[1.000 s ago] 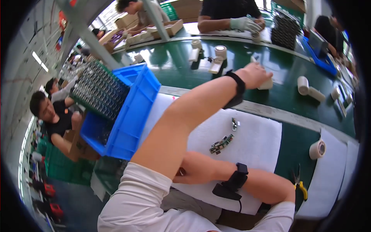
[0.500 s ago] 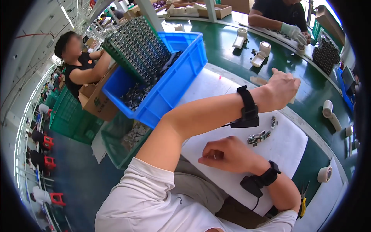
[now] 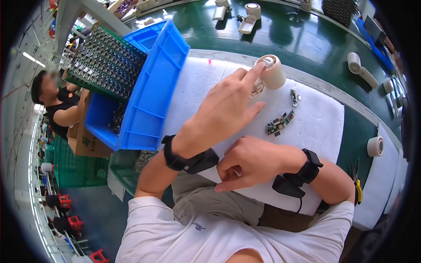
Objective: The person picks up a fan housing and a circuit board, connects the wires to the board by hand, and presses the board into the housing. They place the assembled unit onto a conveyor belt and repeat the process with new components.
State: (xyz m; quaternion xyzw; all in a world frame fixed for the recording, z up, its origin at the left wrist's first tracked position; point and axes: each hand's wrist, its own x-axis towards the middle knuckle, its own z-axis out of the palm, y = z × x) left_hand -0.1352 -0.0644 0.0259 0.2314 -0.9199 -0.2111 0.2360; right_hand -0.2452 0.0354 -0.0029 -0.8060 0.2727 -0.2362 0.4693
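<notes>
My left hand (image 3: pixel 223 109) reaches over the white foam sheet (image 3: pixel 315 144). Its fingers hook over the rim of a white plastic housing (image 3: pixel 275 75) with a round, cup-like head and a part running back beneath the hand. The thumb points away from the head. Closer to my body, my right hand (image 3: pixel 256 162) hovers with its fingers curled inward; a small pale spot shows inside them, too little to name. To the right of the left hand lie a curved green circuit board (image 3: pixel 279 123) and a smaller board piece (image 3: pixel 294 98) on the foam.
A blue crate (image 3: pixel 151 94) at left holds a green tray of small metal parts (image 3: pixel 107 61). More white housings (image 3: pixel 251 17) stand on the green conveyor (image 3: pixel 302 48). Yellow-handled pliers (image 3: pixel 358 190) and a white ring (image 3: pixel 375 146) lie at right. A person (image 3: pixel 66 107) works at far left.
My left hand has come back from the conveyor side with the white housing, now over the foam's far edge. The right hand stays curled near my body. The view has turned.
</notes>
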